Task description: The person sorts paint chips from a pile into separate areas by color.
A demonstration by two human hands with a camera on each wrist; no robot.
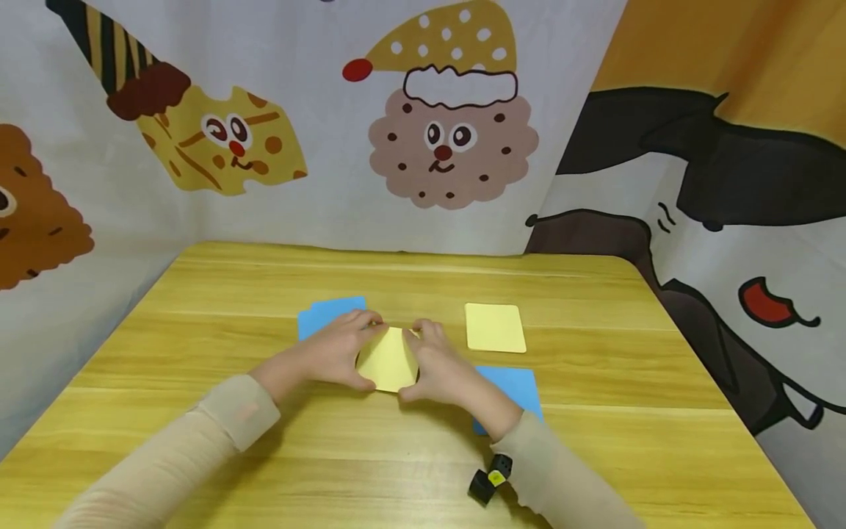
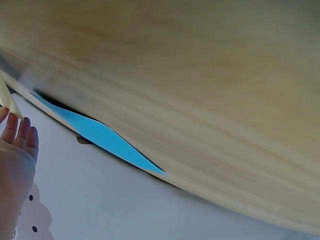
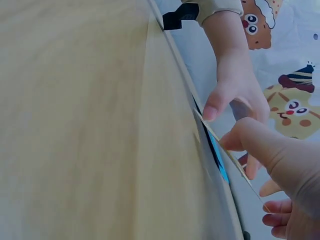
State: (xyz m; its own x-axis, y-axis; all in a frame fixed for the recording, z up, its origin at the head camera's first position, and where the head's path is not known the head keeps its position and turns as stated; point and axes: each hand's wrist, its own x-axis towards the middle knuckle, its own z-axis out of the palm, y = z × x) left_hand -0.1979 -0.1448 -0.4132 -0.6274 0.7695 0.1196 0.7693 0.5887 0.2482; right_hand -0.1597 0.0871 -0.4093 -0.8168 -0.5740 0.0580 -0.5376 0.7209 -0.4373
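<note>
Between my two hands, a yellow sheet of paper (image 1: 390, 360) is held just off the table's middle, its surface slightly bent. My left hand (image 1: 333, 351) grips its left side, thumb at the near corner and fingers at the far one. On the right side my right hand (image 1: 441, 367) holds it the same way. Seen nearly edge-on, the yellow sheet (image 3: 231, 156) runs between both hands in the right wrist view. Blue sheets (image 1: 324, 314) lie behind my left hand, partly covered by it. Another blue sheet (image 1: 515, 386) lies beneath my right forearm.
A second yellow square of paper (image 1: 496, 328) lies flat at the back right of the wooden table (image 1: 396, 470). A black device (image 1: 490, 479) sits by my right sleeve. A printed curtain (image 1: 264, 220) hangs behind the table's far edge.
</note>
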